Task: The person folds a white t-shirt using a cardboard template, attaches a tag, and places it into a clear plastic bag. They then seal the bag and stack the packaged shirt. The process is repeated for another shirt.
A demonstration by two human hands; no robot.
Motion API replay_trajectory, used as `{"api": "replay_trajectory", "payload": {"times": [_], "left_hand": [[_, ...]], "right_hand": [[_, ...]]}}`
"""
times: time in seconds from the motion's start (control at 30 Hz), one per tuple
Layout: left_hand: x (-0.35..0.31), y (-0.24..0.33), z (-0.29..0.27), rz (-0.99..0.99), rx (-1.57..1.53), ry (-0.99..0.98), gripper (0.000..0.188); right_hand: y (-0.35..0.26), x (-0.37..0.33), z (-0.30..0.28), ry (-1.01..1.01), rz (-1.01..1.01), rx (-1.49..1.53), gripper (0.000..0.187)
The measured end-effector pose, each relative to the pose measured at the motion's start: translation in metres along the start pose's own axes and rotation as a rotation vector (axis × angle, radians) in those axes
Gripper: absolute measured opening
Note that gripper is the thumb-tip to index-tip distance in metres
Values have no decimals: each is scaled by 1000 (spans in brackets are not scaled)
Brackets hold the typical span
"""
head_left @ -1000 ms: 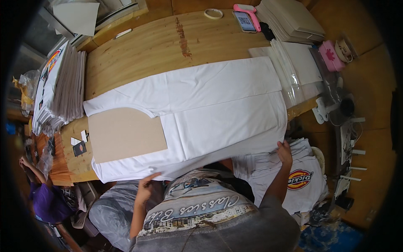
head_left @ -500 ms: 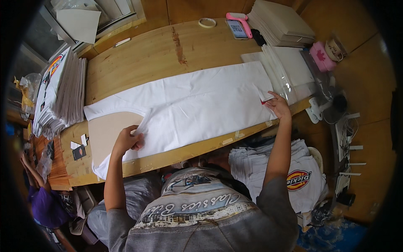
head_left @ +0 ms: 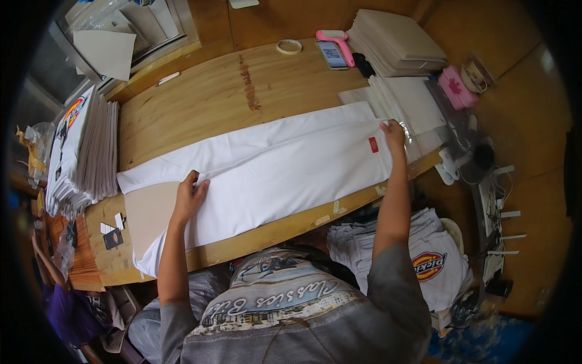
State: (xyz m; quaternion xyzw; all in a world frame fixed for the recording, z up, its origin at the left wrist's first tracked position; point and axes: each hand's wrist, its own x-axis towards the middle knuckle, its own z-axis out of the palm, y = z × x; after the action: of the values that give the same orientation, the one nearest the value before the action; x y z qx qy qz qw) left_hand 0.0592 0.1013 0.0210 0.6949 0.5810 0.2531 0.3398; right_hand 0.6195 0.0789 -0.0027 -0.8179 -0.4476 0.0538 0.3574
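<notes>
A white T-shirt [head_left: 291, 161] lies in a long fold across the table, its bottom hem at the right. At its left end, a beige cardboard sheet [head_left: 148, 209] shows through the neck opening. My left hand [head_left: 191, 195] pinches the upper folded layer near the neckline, fingers closed on the cloth. My right hand [head_left: 394, 134] grips the far corner of that layer at the hem. A small red label [head_left: 373, 144] faces up on the cloth beside the right hand. The folded-over edge runs between both hands, with a strip of shirt lying beyond it.
Folded white shirts [head_left: 85, 151] are stacked at the left, near small tags [head_left: 113, 238]. A tape roll [head_left: 289, 47], phone [head_left: 331, 54], pink lint roller [head_left: 343, 45] and cardboard stack [head_left: 397, 42] lie at the back. More shirts [head_left: 400, 249] are piled below the table edge.
Both hands have moved away from me, drawing the shirt's near layer over toward the far side. The red label, mostly hidden before, now shows fully. The whole view has shifted slightly.
</notes>
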Motion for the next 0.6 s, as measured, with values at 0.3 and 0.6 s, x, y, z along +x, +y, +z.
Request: {"api": "replay_trajectory", "payload": {"times": [0.3, 0.6], "left_hand": [[-2, 11, 11, 197, 99, 145, 20], [3, 9, 4, 37, 141, 51, 21]], "right_hand": [[13, -10, -22, -127, -189, -17, 32], [36, -85, -99, -508, 334, 476, 75]]}}
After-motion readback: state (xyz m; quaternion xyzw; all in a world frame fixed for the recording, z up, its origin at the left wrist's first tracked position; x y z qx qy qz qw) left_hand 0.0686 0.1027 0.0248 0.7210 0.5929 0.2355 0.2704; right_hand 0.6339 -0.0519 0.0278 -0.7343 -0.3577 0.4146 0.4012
